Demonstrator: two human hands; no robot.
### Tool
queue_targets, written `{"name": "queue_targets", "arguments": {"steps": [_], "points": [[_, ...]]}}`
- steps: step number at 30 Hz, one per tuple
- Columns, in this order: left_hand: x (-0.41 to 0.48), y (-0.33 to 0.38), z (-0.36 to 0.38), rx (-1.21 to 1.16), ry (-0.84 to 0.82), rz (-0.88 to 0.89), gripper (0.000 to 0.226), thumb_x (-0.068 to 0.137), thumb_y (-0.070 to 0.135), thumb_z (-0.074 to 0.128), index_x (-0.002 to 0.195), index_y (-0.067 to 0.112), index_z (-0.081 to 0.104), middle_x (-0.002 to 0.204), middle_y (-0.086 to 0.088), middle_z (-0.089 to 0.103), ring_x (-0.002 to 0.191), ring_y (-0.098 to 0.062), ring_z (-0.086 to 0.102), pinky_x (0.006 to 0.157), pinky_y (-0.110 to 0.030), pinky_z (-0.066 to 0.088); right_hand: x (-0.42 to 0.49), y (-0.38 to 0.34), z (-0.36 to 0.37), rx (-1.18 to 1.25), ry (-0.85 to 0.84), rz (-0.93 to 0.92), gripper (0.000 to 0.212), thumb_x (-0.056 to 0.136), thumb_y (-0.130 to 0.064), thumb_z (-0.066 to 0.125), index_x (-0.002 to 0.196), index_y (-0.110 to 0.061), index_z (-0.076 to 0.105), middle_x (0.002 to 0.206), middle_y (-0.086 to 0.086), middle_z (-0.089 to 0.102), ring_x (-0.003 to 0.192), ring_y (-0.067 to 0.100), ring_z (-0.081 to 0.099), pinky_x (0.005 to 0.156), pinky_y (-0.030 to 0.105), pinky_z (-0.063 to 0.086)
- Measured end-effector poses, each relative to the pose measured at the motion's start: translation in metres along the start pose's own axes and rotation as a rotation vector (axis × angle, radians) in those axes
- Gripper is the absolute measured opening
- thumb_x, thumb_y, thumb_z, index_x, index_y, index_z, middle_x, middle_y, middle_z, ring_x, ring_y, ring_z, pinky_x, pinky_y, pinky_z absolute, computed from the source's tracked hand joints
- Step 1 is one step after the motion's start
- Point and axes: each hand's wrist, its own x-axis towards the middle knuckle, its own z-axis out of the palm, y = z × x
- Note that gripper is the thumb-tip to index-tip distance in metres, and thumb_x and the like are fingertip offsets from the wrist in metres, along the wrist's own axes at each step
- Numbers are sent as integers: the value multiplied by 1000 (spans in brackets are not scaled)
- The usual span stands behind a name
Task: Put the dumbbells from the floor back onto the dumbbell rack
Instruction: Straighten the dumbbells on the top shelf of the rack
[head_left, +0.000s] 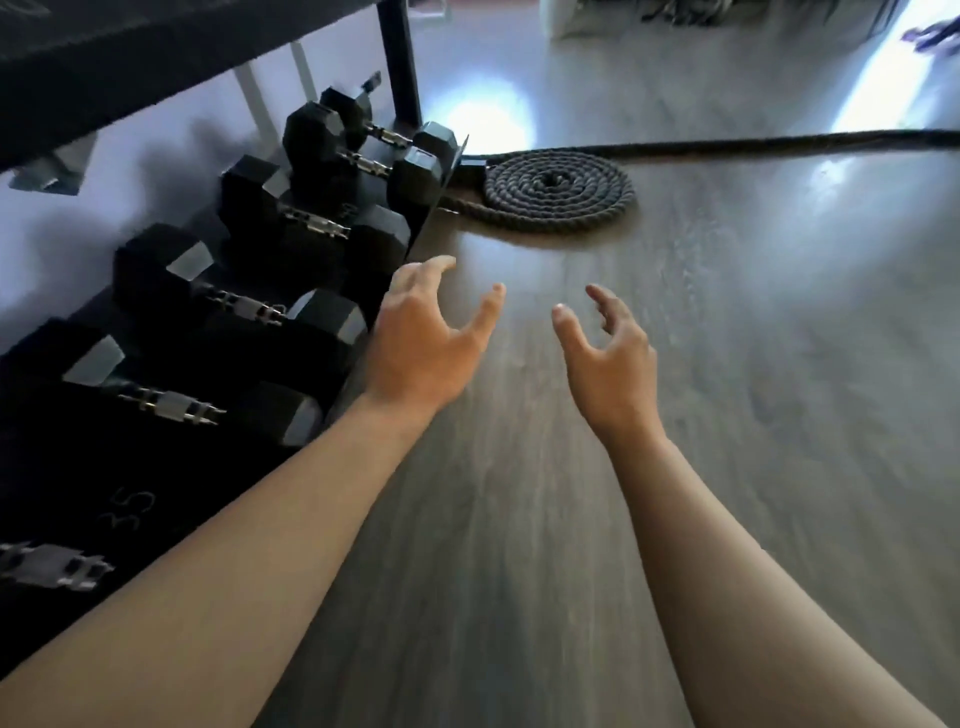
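A low black dumbbell rack (441, 187) runs along the left side, from near me to the far end. Several black hex dumbbells (244, 306) with chrome handles lie on it in a row. My left hand (426, 343) hovers open just right of the rack's front edge, fingers spread, holding nothing. My right hand (608, 358) is beside it over the bare wooden floor, also open and empty. I see no dumbbell on the floor in this view.
A thick battle rope (561, 192) lies coiled on the floor past the rack's far end, its tail running off to the right. A black upright post (400, 62) stands behind the rack. Bright light patches fall on the wooden floor (675, 519).
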Motion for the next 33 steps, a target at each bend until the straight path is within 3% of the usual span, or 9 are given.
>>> {"name": "queue_targets", "arguments": {"steps": [4,9,12,16,19,22,26,29,33], "points": [[28,86,-8,-79,24,9,68,81,64,52,123,13,66,122,-4,64,112,-16,59,97,-25,45,40,-62,-78,-229,24,-116,63,92,-45,60,147,-21,43,155,7,39,145,22,28,112,30,25],[91,210,-67,-82,17,63,63,87,57,57,134,15,58,129,-5,59,118,-16,55,95,-18,39,90,-175,-171,-341,62,-240,66,90,-45,63,148,-24,39,162,15,23,146,28,17,115,39,22],[141,289,-124,-24,16,140,65,87,56,58,136,13,55,131,-5,57,122,-19,53,98,-23,41,124,-266,-223,-368,68,-296,69,90,-47,63,149,-24,37,162,17,20,146,31,17,114,43,26],[218,395,-218,113,42,232,71,86,59,54,136,9,54,131,-9,57,124,-27,52,102,-43,45,173,-407,-288,-360,58,-383,70,88,-48,63,148,-21,38,160,21,23,142,37,22,112,50,30],[280,473,-296,172,101,284,70,86,58,55,137,10,52,130,-9,56,122,-28,52,103,-44,44,210,-520,-335,-384,67,-458,70,89,-49,61,149,-21,37,159,22,24,140,40,24,112,55,32],[331,533,-368,188,123,282,72,86,64,49,140,17,47,133,-7,52,124,-26,49,102,-45,45,240,-618,-370,-406,55,-496,71,92,-52,57,152,-27,29,163,15,19,144,32,19,113,49,29],[376,558,-439,229,194,272,72,88,62,51,144,17,43,137,-11,51,125,-28,49,102,-42,43,273,-696,-383,-399,26,-598,68,94,-49,55,153,-26,29,160,7,30,141,27,28,110,44,33],[390,531,-472,261,301,174,70,87,62,53,143,22,44,137,-9,53,125,-28,50,100,-41,42,296,-719,-362,-290,-13,-634,62,95,-44,57,149,-24,36,143,5,52,132,26,40,98,36,38],[406,470,-488,271,364,20,74,82,72,46,141,28,43,139,-6,52,127,-28,49,103,-48,42,336,-722,-299,-216,-106,-648,56,94,-47,56,144,-29,39,132,4,60,125,24,46,87,33,37]]}}
